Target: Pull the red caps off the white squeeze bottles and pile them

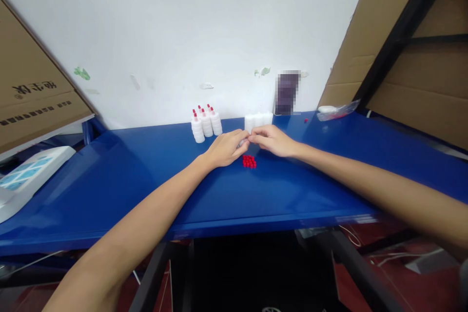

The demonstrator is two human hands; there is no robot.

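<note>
My left hand [225, 147] and my right hand [272, 140] meet fingertip to fingertip above the blue table [146, 190], both pinched on a small white piece between them that I cannot make out. Just below them lies a cluster of several small red caps [249, 161]. Behind my left hand stand several white bottles with red caps [205, 123]. Behind my right hand stands a row of white bottles without caps [258, 120].
A white device with a blue panel [25, 175] lies at the table's left end under a cardboard box [32, 92]. A clear plastic bag [336, 109] and one loose red cap [306, 120] lie at the back right. Cardboard and a black frame [402, 29] stand on the right.
</note>
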